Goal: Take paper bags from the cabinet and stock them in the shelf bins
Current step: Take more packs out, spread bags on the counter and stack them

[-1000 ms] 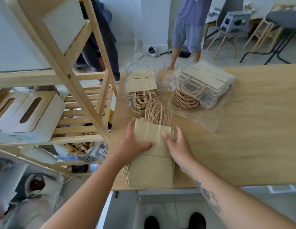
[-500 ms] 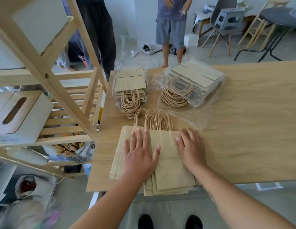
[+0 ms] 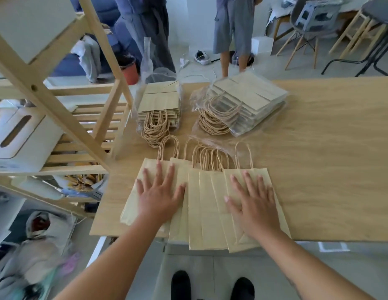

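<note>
Both palms flat, fingers spread: left hand [image 3: 159,197] and right hand [image 3: 252,201] press on the fanned bags [image 3: 207,204] at the table's [image 3: 331,169] near edge, gripping nothing. Far side, two plastic sleeves: left pack [image 3: 159,105] and right pack [image 3: 245,100] each hold stacked bags.

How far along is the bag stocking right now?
Done: loose paper bags are out on the table. In hand: the left hand and right hand press flat on them, fanned out. Left: two wrapped packs remain unopened, and none visibly sits in the shelf bin.
</note>
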The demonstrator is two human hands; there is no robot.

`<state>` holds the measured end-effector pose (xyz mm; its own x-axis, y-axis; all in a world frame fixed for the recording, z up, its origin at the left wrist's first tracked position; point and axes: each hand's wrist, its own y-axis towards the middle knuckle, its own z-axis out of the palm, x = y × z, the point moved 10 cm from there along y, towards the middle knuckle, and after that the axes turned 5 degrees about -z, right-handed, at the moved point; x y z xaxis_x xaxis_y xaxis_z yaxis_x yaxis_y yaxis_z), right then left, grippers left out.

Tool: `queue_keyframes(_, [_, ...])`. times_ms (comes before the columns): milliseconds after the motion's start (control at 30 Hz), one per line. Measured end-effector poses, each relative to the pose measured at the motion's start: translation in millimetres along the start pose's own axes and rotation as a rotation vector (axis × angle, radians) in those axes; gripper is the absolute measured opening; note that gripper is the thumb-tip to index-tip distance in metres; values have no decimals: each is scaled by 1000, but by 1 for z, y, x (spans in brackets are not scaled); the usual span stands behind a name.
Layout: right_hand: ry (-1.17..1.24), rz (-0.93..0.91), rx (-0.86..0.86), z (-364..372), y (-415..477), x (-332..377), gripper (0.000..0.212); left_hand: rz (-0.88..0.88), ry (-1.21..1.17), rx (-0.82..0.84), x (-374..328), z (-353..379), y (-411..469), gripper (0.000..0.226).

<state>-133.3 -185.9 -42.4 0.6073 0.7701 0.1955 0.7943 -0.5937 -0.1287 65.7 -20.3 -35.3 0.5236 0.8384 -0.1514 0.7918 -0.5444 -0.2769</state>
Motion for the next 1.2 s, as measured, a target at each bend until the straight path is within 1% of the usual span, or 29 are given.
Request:
queue_keyframes(67, [-12, 51, 13, -1, 0, -13, 72, 5, -1, -32, -7, 5, -7, 72])
queue_keyframes(167, [22, 145, 14, -10, 4, -29, 72, -56, 13, -73, -16, 6, -11, 76])
queue_keyframes(200, [22, 132, -10, -16, 4, -27, 71, -74, 24, -73, -18, 6, -10, 77])
queue_keyframes(267, [28, 12, -47, -25, 3, -4, 72, -96, 47, -58, -19, 9, -10, 82])
queue_keyframes(333, [33, -105, 11, -15, -4, 24, 76, -122, 50, -39, -18, 13, -9, 86])
queue_keyframes(367, [20, -121, 47, -8, -8, 31, 78, -135, 47, -31, -17, 14, -9, 89])
queue_keyframes(433, [-22, -81, 75, 0, -11, 28, 81, -147, 40, -20, -15, 15, -9, 93])
queue_keyframes(667, [-64, 120, 78, -14, 0, -32, 80, -134, 41, -4, -17, 12, -10, 100])
queue_keyframes(733, [-30, 124, 71, -17, 2, -30, 77, -103, 46, -27, -16, 5, -6, 99])
queue_keyframes(800, [6, 59, 61, -17, 1, -9, 77, -62, 45, -66, -13, -2, -1, 95])
queue_keyframes(900, [-45, -15, 98, -4, -5, 18, 82, -41, 71, -55, -8, 1, 1, 94])
queue_keyframes(1067, [-112, 36, 78, -5, 1, -5, 84, -36, 71, -37, -15, 9, -7, 89])
queue_keyframes(1200, [-148, 36, 75, -7, 4, -16, 84, 59, 27, -74, -34, 10, -13, 81])
